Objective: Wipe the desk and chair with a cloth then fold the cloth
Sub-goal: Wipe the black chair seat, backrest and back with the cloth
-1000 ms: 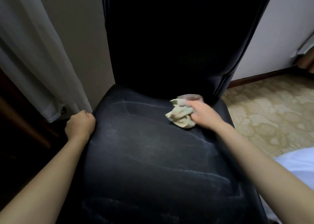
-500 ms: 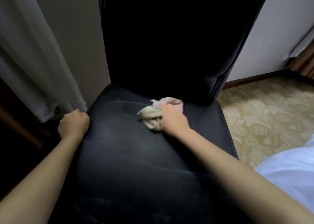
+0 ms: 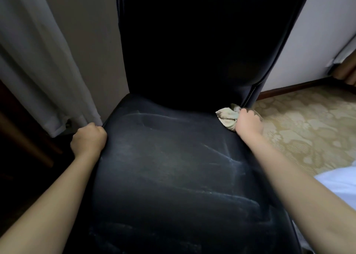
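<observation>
A black leather chair with a tall backrest fills the middle of the head view, its seat streaked with pale wipe marks. My right hand grips a crumpled beige cloth and presses it on the seat's far right corner, beside the backrest's edge. My left hand is curled round the seat's left edge, near its back corner. The desk is out of view.
A white curtain hangs at the left, its hem just behind my left hand. Dark wooden furniture stands at the far left. Patterned beige carpet lies to the right, with a wall and brown skirting board behind.
My right hand has swept the cloth from the middle back of the seat to its far right corner. My left hand has stayed on the seat's left edge.
</observation>
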A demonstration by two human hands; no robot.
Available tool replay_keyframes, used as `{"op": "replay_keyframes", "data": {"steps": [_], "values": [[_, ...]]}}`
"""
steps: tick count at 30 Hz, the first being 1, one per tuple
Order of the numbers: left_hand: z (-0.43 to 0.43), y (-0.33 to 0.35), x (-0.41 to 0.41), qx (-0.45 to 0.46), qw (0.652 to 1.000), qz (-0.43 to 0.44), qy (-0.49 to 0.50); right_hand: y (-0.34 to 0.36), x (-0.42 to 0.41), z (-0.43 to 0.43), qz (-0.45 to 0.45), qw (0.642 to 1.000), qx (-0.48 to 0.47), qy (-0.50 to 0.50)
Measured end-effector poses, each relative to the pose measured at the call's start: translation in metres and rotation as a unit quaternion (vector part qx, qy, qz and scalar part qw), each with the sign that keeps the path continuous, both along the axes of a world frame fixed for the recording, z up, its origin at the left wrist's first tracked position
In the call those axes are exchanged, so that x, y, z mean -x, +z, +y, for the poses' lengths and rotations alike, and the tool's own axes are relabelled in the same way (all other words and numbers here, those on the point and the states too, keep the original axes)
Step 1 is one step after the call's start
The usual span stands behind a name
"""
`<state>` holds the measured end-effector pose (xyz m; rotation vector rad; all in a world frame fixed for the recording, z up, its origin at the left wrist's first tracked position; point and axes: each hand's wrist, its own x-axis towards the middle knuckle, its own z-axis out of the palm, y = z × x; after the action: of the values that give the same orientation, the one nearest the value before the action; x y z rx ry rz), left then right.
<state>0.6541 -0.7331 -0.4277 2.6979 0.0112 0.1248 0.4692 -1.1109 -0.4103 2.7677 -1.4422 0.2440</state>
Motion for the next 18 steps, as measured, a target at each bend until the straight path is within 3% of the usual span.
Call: {"op": "replay_keyframes", "data": {"steps": [3,5,10,13,15,18], "values": [[0.000,-0.001,0.000,-0.005,1.000,-0.003,0.006,0.003,-0.025,0.025,-0.017,0.996,0.003,-0.083],[0.001,-0.002,0.000,-0.006,1.000,-0.004,0.005,0.002,-0.045,0.053,-0.022,0.996,0.003,-0.085],[0.001,-0.002,0.005,0.003,1.000,0.008,0.006,0.002,-0.071,0.153,0.049,0.977,0.049,0.199],[0.003,0.001,0.010,0.010,1.000,0.016,0.010,0.014,-0.049,0.158,-0.015,0.948,0.090,0.304],[0.003,0.004,0.014,0.016,1.000,0.019,0.015,0.009,-0.033,0.125,-0.039,0.956,0.092,0.277],[0.004,0.005,0.020,0.019,0.999,0.024,0.024,0.009,0.001,0.060,0.000,0.983,0.046,0.179]]}}
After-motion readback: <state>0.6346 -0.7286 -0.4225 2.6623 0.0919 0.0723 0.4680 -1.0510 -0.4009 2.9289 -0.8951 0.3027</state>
